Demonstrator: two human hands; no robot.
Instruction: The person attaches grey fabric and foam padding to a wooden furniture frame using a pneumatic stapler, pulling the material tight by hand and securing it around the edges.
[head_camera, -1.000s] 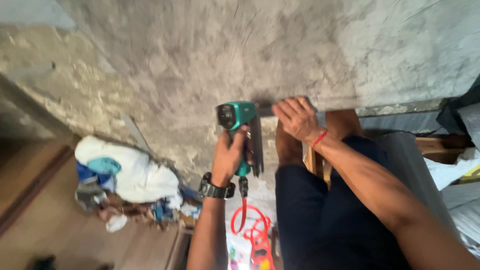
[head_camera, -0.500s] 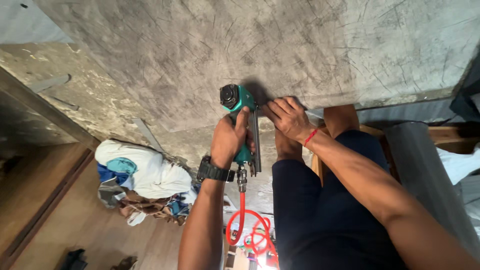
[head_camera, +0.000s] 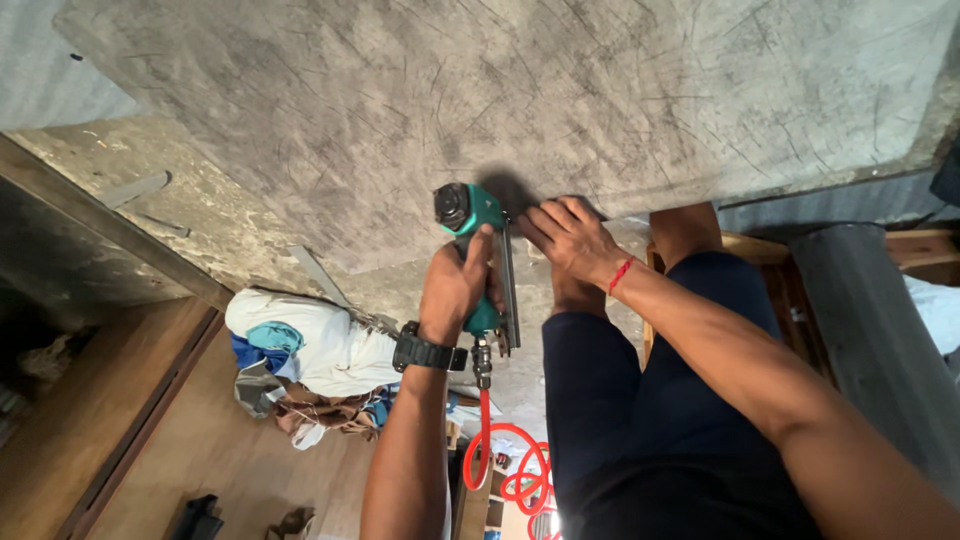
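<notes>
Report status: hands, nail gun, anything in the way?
Left hand gripping the green nail gun, nose against the grey panel. Right hand pressed flat on the panel edge beside it. Red air hose hangs below; nothing blocking.

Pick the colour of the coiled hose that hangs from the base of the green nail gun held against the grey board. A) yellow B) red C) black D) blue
B: a red coiled hose runs down from the base of the green nail gun, which the left hand holds by its handle against the grey board, beside the right hand.
</notes>
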